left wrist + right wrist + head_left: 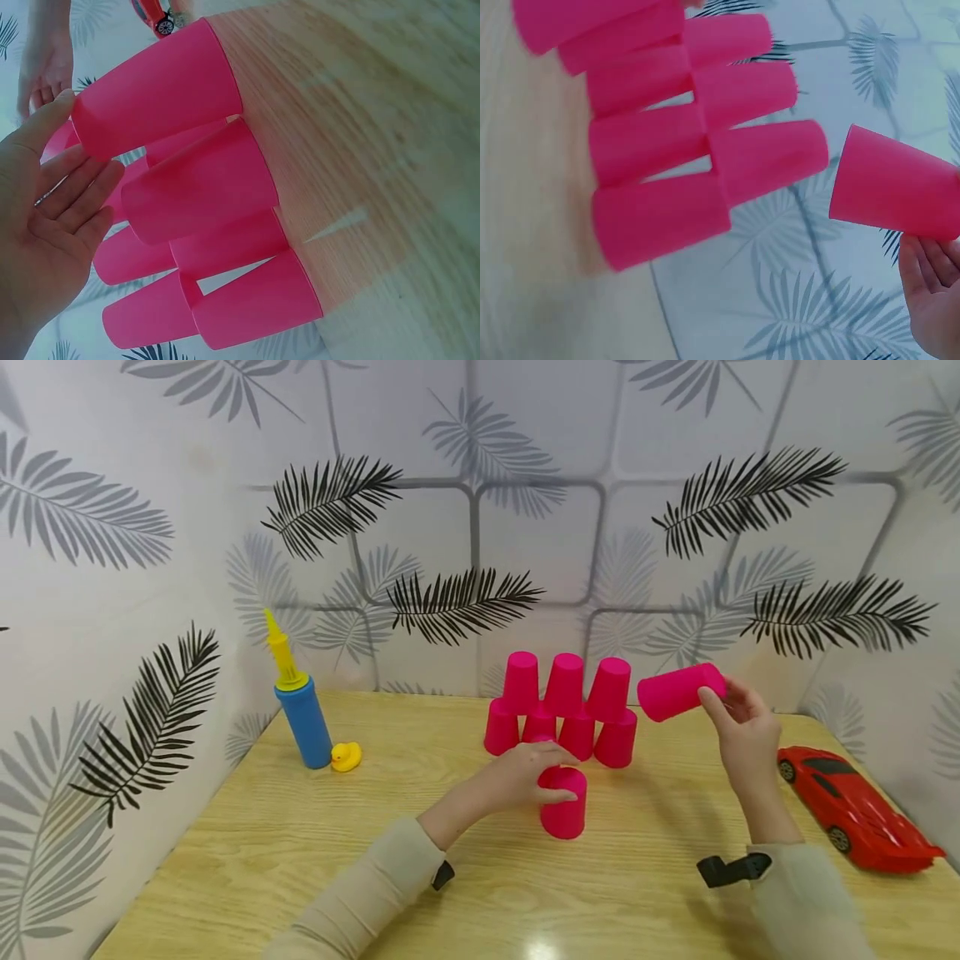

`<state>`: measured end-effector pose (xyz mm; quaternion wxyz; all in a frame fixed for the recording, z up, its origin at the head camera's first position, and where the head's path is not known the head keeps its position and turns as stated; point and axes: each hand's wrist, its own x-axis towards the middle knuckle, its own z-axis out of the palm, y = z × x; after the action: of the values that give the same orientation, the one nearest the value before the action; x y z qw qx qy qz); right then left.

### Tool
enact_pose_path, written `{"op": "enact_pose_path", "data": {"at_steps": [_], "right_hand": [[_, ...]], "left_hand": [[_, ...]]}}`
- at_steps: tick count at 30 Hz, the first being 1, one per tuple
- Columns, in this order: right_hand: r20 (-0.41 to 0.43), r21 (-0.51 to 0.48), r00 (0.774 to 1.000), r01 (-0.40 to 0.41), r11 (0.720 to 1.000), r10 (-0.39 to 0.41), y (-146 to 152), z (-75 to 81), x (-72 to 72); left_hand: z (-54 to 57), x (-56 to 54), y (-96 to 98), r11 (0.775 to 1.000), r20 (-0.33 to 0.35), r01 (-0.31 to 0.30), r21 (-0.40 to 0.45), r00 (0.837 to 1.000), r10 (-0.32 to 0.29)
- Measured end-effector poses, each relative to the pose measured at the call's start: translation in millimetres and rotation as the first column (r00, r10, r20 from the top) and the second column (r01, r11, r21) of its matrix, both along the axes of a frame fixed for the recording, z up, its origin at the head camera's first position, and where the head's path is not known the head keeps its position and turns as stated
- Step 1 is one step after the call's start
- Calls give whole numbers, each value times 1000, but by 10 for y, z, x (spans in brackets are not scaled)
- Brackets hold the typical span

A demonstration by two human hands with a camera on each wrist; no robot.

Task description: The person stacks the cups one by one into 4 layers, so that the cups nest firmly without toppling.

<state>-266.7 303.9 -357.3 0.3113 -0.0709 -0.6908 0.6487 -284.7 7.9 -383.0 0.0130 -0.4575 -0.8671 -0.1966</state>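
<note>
In the head view, my right hand [750, 727] holds a pink cup [675, 692] tipped on its side in the air, right of the stacked cups. Thumb and fingers grip its closed end; the right wrist view shows fingers [930, 262] along its underside. My left hand [517, 777] reaches over an upside-down pink cup [564, 814] standing on the table nearest me. Its thumb lies across the cup's front, fingers at the back of its base. Behind stands a two-tier wall of upside-down pink cups, three [566, 685] on top of a lower row [617, 739].
Left on the wooden table [300, 860] stand a blue and yellow hand pump [306, 727] and a yellow toy duck [346, 757]. A red toy car [855, 810] sits at the right edge, beside my right forearm. The leaf-patterned wall [435, 543] rises behind the cups.
</note>
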Motion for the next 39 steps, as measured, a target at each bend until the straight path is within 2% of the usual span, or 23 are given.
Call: {"op": "enact_pose_path", "data": {"at_steps": [3, 6, 9, 11, 15, 19, 24, 34, 39], "right_hand": [[-73, -144, 997, -34, 989, 23, -73, 98, -103], [-148, -161, 988, -64, 985, 40, -157, 186, -200], [-178, -110, 983, -73, 991, 53, -237, 270, -289], [-168, -53, 984, -71, 996, 61, -281, 315, -349], [-118, 126, 991, -41, 991, 56, -343, 397, -464], [-80, 323, 996, -17, 946, 45, -408, 474, -553], [-58, 484, 996, -36, 875, 73, -497, 550, -661], [5, 616, 991, -109, 780, 134, -584, 626, -801], [31, 671, 987, -136, 729, 156, -625, 672, -858]], "left_hand": [[-17, 9, -17, 1000, -23, 17, 0, 1000, -17], [-43, 16, -49, 1000, -31, 29, 6, 999, -29], [-68, 34, -96, 1000, -28, 25, 6, 999, -25], [-75, 56, -139, 1000, -16, 20, 8, 1000, -20], [-53, 123, -226, 1000, -5, 17, 12, 1000, -17], [-53, 165, -308, 999, -4, 23, 38, 1000, -23], [-82, 194, -407, 997, 9, 11, 73, 1000, -12], [-101, 207, -436, 995, 16, 21, 94, 1000, -23], [-106, 198, -450, 995, 50, -1, 95, 999, -3]]}}
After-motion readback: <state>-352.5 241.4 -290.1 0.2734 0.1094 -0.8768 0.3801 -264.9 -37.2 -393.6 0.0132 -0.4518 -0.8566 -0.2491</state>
